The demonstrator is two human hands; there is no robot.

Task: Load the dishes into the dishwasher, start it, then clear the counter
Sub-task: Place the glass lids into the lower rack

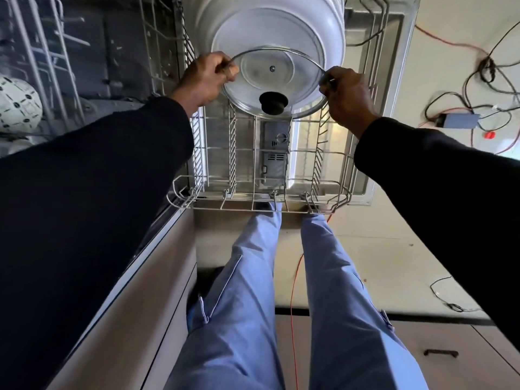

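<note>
A person looks down at an open dishwasher, with both arms in dark sleeves reaching forward. The left hand (208, 77) and right hand (349, 97) each pinch opposite edges of a glass lid (253, 71), fingers curled tight on its rim. The lid is round and clear, with a thin metal rim, a small metal vent near its middle and a black knob (273, 102) facing the person. It is held upright over the pulled-out lower rack (253, 198), just in front of a row of white plates (270, 26) standing on edge at the far end of that rack. Whether the lid touches the nearest plate or the rack wires cannot be told.

The rack is white wire, with rows of tines. Through it shows the door's grey dispenser (275, 156). At far left a patterned white bowl (17, 105) sits in another rack. The person's legs in light blue trousers (239, 305) stand below the rack. Loose cables (478, 80) lie on the pale floor at right.
</note>
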